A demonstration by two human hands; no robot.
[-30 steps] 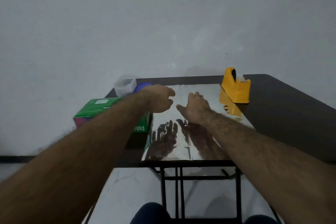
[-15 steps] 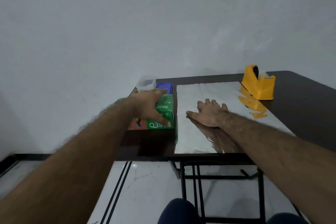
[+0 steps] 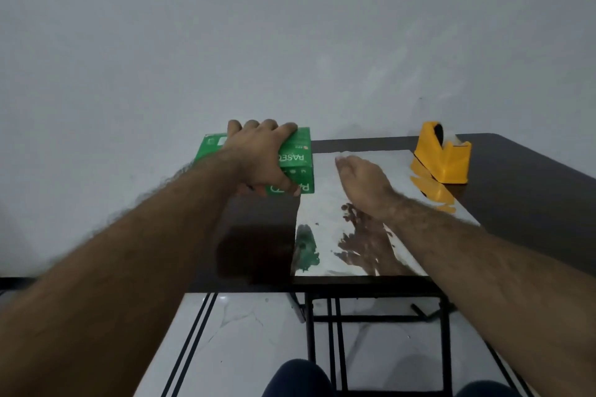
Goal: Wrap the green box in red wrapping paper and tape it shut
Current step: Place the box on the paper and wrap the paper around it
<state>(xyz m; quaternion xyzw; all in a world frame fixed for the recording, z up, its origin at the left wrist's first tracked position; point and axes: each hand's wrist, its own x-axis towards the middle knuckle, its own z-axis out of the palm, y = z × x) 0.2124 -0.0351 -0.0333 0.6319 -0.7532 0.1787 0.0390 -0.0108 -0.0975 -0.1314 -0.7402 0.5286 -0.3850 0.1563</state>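
The green box (image 3: 295, 156) sits at the left of the dark table (image 3: 522, 203), just beside the left edge of the wrapping sheet (image 3: 325, 203), which lies flat with its shiny silver side up; the left hand (image 3: 258, 159) is clamped over the box's top, fingers curled over the far edge and thumb on the near side; whether the box is lifted off the table cannot be told; the right hand (image 3: 361, 182) is over the sheet, fingers loosely apart, holding nothing; a yellow tape dispenser (image 3: 443, 156) stands at the sheet's far right corner.
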